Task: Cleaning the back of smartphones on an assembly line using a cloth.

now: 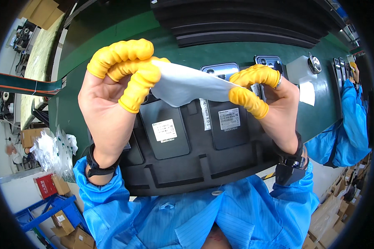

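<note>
A white cloth [189, 85] is stretched between my hands, above a black foam tray [178, 176]. My left hand [106, 97] pinches its left end, and my right hand [280, 101] pinches the right end between thumb and fingers. Yellow finger cots cover the fingers that show. Below the cloth, a dark phone [166, 146] with a white label lies face down in the tray. Beside it lies a second labelled phone [230, 140]. A third phone [133, 157] is partly hidden by my left wrist. The cloth covers the upper parts of the phones beneath it.
Black foam trays [245, 29] are stacked at the back of the green table [166, 52]. More phones [268, 61] lie beyond the tray. A metal-topped container [314, 63] stands at right, near a co-worker's blue sleeve [349, 124]. Clear plastic bags [52, 151] hang at left.
</note>
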A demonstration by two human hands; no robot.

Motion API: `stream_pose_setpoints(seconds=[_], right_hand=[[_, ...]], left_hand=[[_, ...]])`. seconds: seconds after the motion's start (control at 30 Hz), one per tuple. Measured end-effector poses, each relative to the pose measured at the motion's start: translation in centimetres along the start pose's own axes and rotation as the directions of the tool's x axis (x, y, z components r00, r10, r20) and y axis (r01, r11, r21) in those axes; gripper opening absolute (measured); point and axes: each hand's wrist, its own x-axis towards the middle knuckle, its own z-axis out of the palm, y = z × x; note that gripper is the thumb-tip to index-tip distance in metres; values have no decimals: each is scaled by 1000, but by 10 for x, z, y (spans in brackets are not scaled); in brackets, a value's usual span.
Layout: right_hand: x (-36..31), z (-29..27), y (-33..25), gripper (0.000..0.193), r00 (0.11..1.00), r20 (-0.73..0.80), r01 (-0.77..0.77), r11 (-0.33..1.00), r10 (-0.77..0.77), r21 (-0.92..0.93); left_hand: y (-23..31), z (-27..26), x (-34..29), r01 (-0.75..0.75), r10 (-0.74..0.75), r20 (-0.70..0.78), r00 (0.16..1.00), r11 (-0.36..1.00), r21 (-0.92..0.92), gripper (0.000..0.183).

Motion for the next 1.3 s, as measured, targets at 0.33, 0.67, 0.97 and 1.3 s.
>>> stream_pose_setpoints(seconds=[0.33,0.67,0.97,1.3], right_hand=[[0,0,-2,14,1000,1,-4,1000,4,-9],[-1,0,0,15,1000,-5,-7,1000,7,-6],[0,-5,7,28,987,157,-94,941,44,326],[-12,-12,17,37,874,433,-480,248,221,841]], left_hand=[[0,-1,0,1,-1,-11,1000,1000,22,38],[0,-1,0,-5,6,-12,1000,1000,24,37],[-3,7,-1,69,-69,0,998,997,-44,32],[-19,8,0,591,-518,301,801,764,-256,49]])
